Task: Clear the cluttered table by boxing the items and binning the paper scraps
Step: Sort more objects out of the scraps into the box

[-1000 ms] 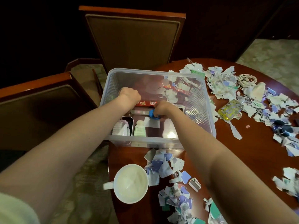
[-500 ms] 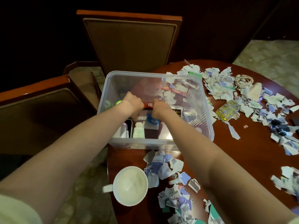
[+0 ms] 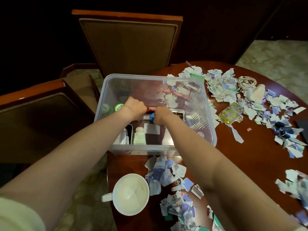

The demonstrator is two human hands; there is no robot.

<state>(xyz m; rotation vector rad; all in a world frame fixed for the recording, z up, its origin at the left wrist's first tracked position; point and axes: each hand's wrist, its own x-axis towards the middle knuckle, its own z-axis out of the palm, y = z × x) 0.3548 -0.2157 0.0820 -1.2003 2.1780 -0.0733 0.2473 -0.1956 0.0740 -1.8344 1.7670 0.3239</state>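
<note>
A clear plastic box stands at the table's left edge, and both my hands are down inside it. My left hand is curled over the left end of a red coffee sachet. Just right of it, my right hand grips a small blue object. The box also holds a green-lidded tub, a phone, a small pale bottle, a white card, and a second red sachet among scraps. Torn paper scraps cover the table.
A white cup sits near the table's front-left edge beside another scrap pile. A yellow clear bottle and a coiled cord lie right of the box. Two wooden chairs stand behind and to the left.
My hands have drawn closer together over the red sachet, the left one shifting right and nearer. The green-lidded tub has come into view behind my left wrist.
</note>
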